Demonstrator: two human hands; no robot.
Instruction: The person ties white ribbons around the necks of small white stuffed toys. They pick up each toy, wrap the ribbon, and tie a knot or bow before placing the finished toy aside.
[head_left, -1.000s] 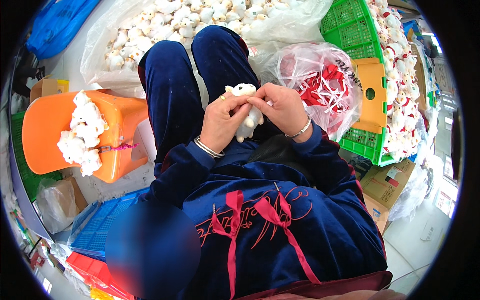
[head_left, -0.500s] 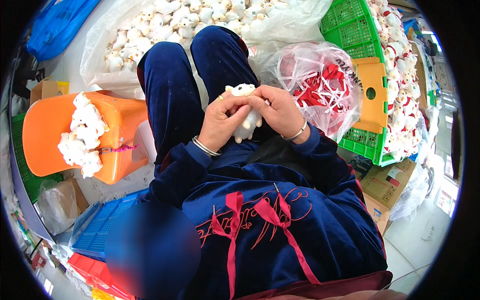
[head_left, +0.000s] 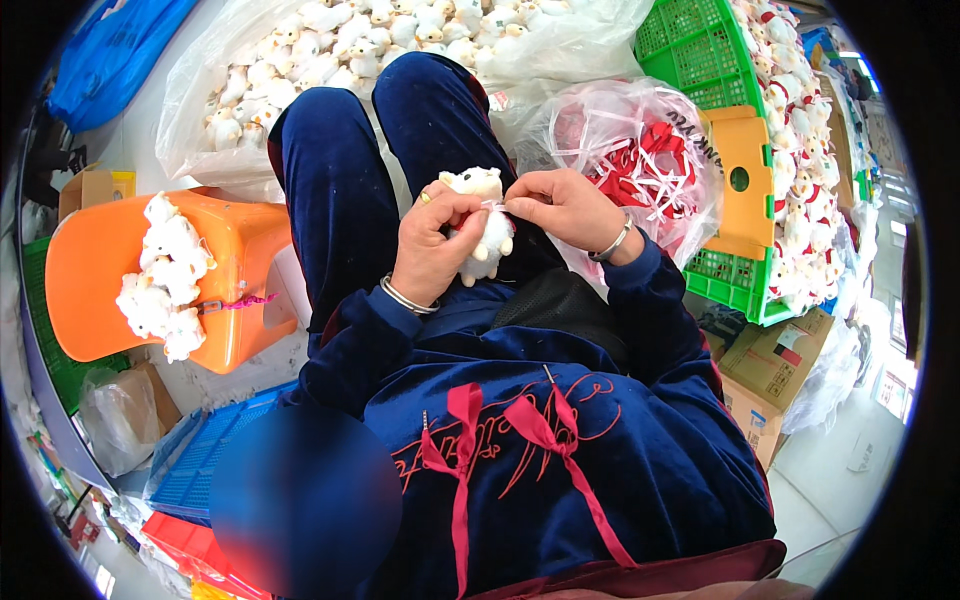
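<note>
While the left hand (head_left: 428, 245) is pinching a thin pale strip (head_left: 494, 204) at the neck of a white plush toy (head_left: 492, 238), the right hand (head_left: 575, 208) is pinching it from the three-o'clock side — thumb and forefinger pressing together on each. The toy is resting between the hands, its head pointing toward twelve. Red-and-white ribbons (head_left: 650, 185) are lying bagged at two o'clock — an orange stool (head_left: 95, 270) is standing at nine, bearing more toys (head_left: 165, 270).

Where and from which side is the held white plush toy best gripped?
Grip the white plush toy around its rounded lower body, preferably from the wearer's side: that end shows mostly uncovered, while the left hand and right hand crowd its neck.
</note>
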